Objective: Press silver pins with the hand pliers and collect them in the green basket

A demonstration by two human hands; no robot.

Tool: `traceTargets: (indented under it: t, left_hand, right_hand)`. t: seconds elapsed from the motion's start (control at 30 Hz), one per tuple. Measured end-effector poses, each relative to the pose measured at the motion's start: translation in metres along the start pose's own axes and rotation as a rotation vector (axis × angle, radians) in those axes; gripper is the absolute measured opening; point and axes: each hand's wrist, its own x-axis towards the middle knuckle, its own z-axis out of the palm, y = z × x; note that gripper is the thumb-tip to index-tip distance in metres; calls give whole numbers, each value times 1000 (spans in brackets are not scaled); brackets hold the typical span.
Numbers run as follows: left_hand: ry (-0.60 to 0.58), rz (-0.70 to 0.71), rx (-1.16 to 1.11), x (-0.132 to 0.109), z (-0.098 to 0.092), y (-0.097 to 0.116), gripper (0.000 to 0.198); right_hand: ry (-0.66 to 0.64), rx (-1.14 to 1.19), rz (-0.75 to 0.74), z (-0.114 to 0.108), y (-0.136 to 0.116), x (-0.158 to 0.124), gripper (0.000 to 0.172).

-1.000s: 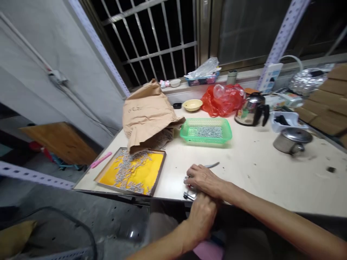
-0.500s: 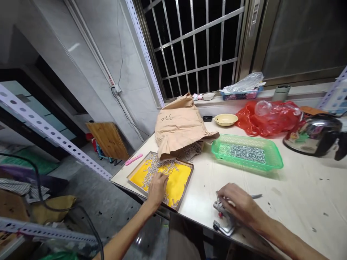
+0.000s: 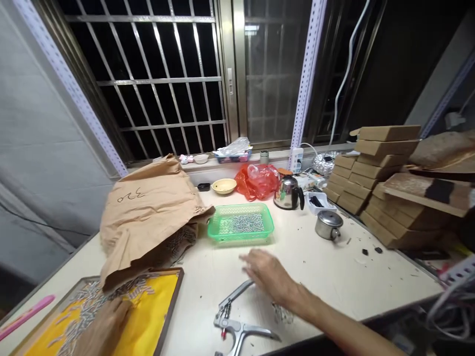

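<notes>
My left hand (image 3: 106,324) reaches into a shallow tray (image 3: 171,309) with a yellow lining, among many small silvery metal pins (image 3: 87,309). Its fingers curl down together; what they pinch, if anything, is hidden. My right hand (image 3: 269,274) is raised over the table, smeared by motion, and its fingertips do not show clearly. Just below and left of it is a metal plier-like hand tool (image 3: 237,325) with a spring and a red part. Beyond the right hand stands a green plastic basket (image 3: 240,236) containing similar small metal pieces (image 3: 247,222).
A large brown paper bag (image 3: 152,210) overhangs the tray's far edge. A pink-handled tool (image 3: 25,316) lies at left. Behind are a yellow bowl (image 3: 223,186), a red plastic bag (image 3: 256,182) and a kettle (image 3: 287,194). A lidded metal cup (image 3: 328,225) and stacked cardboard boxes (image 3: 386,183) stand right.
The view has swung to the right, bringing the cup and boxes in. My right hand has left the hand tool and lifted away from it. My left hand stays at the tray.
</notes>
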Motion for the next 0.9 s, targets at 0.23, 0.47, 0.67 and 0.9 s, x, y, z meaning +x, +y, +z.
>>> traceTargets:
  t: [0.23,0.47,0.67,0.9]
  left_hand:
    - [-294,-282,-687,-16,0,126,39]
    - [-666,-396,-1074,-33,19,212,44]
    - [-793,-476,-1061,-30,27,220,39]
    - [-848,-559,-1037,-36,32,217,37]
  right_hand:
    - [-335,12,27,37,-10,-89,13]
    - [-354,-144,0,36,6,-82,10]
    - [-329,-150,-33,35,14,-82,8]
    - [-305,-131,5,40,14,-86,11]
